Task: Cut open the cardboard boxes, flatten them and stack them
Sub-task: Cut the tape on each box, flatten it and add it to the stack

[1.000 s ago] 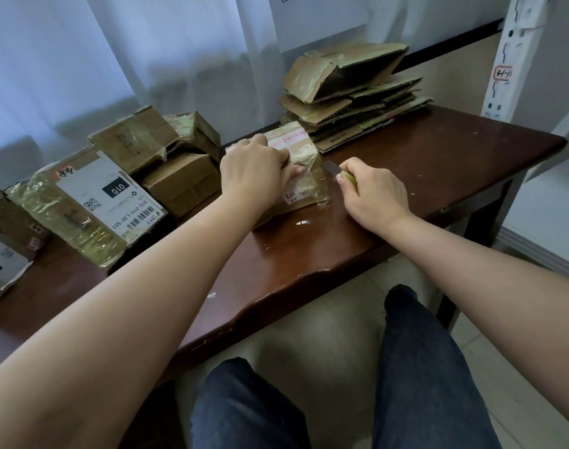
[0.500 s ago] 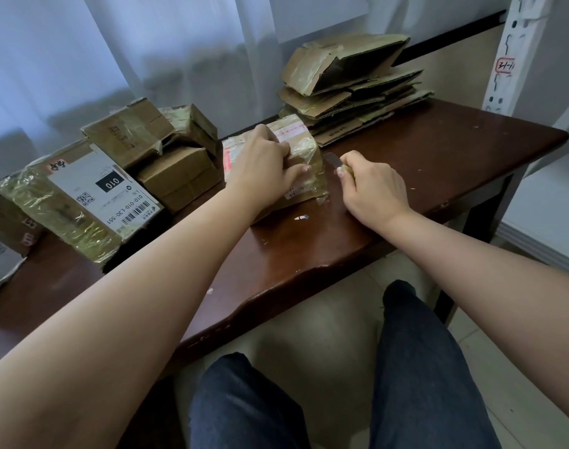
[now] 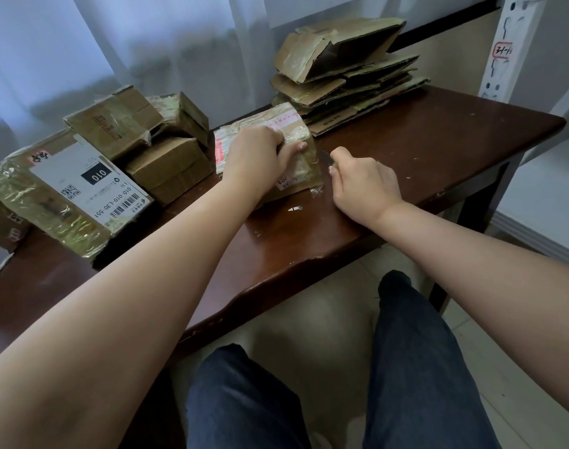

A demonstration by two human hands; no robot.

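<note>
A small brown cardboard box wrapped in glossy clear tape lies on the dark reddish-brown wooden table, near the middle of its top. The left hand rests on the box from above, fingers curled over its far upper edge and the thumb pressed against its right end, gripping it. The right hand sits just beside the box's right end, its fingers curled tight round a small cutter of which only a dark tip shows, pointing at the box; whether the tip touches the tape cannot be told. Behind the box, a stack of flattened brown cardboard boxes stands at the table's far edge. To the left lie several taped, uncut brown boxes, one bearing a white shipping label.
</note>
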